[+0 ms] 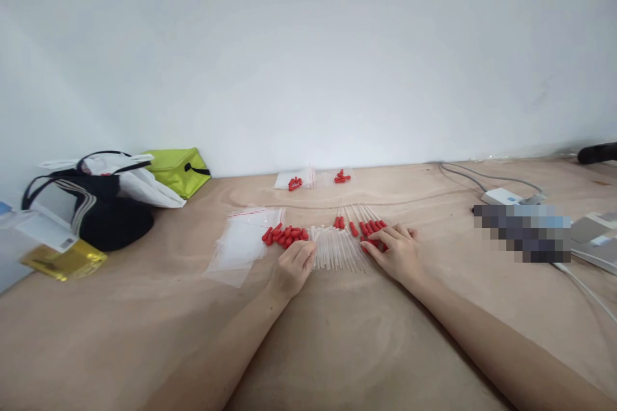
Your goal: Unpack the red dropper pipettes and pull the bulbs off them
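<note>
Side by side in front of me lies a row of thin clear tubes. At its left end is my left hand, fingers curled together in a pinch; whatever is between them is hidden. Just beyond that hand is a pile of loose red rubber bulbs. My right hand rests at the right end of the row, thumb and fingers apart over several red bulbs, partly covering them. Behind the row, droppers with red bulbs fitted on clear tubes lie with their tubes pointing to the wall.
Clear zip bags lie flat left of the bulbs. Near the wall are small bags with red bulbs. A black cap, a green bag and a bottle of yellow liquid stand left. Cables and a white power strip lie right.
</note>
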Demonstrator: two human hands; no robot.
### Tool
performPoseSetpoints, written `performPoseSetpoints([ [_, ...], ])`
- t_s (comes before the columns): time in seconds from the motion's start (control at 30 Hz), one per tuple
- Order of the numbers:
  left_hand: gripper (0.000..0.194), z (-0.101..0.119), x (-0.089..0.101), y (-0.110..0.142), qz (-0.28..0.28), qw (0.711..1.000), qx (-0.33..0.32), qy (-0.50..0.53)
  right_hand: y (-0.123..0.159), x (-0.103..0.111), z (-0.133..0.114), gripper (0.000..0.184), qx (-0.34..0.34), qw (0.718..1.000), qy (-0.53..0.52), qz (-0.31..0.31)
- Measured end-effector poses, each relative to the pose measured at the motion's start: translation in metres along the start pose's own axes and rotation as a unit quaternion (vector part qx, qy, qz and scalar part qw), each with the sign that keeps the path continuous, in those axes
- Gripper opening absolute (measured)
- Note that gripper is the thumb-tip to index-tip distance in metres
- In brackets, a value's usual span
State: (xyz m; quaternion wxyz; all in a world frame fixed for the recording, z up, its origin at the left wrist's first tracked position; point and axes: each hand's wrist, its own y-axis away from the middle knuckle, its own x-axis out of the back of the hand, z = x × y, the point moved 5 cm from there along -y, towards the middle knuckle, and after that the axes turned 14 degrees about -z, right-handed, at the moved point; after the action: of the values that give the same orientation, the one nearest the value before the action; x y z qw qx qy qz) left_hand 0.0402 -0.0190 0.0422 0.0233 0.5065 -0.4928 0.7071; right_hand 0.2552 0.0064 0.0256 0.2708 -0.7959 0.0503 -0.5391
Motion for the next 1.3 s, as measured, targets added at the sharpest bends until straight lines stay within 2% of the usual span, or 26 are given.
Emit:
performPoseSetpoints([
  [0.23, 0.014, 0.010, -0.005, -0.003, -0.045, 0.998, -0.050, 0.019, 0.000, -0.002, -0.001, 0.028, 0.003, 1.000, 0.001, -0.010],
  [0.4, 0.013, 0.007, -0.006, -0.006, -0.084, 0.995, -0.049, 0.032, -0.006, -0.003, -0.002, 0.026, -0.023, 1.000, 0.007, -0.013],
  [0.63, 0.017, 0.001, -0.006, -0.004, -0.101, 0.993, -0.028, 0.053, -0.041, -0.015, 0.002, 0.030, -0.136, 0.979, 0.062, -0.137],
  [0.77, 0.022, -0.001, -0.004, -0.003, -0.098, 0.993, -0.026, 0.054, -0.056, -0.026, -0.004, 0.029, -0.159, 0.958, 0.092, -0.221],
  [0.87, 0.022, -0.002, -0.001, -0.003, -0.085, 0.995, -0.022, 0.043, -0.060, -0.028, -0.009, 0.029, -0.162, 0.950, 0.123, -0.237],
  [1.0, 0.011, -0.002, 0.003, -0.004, -0.061, 0.996, -0.032, 0.051, -0.059, -0.027, -0.013, 0.028, -0.161, 0.949, 0.144, -0.229],
  [1.17, 0.012, 0.001, 0.007, -0.005, -0.033, 0.996, -0.054, 0.063, -0.059, -0.027, -0.016, 0.030, -0.149, 0.957, 0.146, -0.202],
  [1.23, 0.014, 0.000, 0.009, -0.004, -0.028, 0.997, -0.050, 0.054, -0.056, -0.022, -0.018, 0.033, -0.135, 0.969, 0.137, -0.157],
  [1.3, 0.017, -0.001, 0.010, -0.003, -0.030, 0.998, -0.042, 0.041, -0.047, -0.015, -0.023, 0.033, -0.089, 0.987, 0.112, -0.080],
])
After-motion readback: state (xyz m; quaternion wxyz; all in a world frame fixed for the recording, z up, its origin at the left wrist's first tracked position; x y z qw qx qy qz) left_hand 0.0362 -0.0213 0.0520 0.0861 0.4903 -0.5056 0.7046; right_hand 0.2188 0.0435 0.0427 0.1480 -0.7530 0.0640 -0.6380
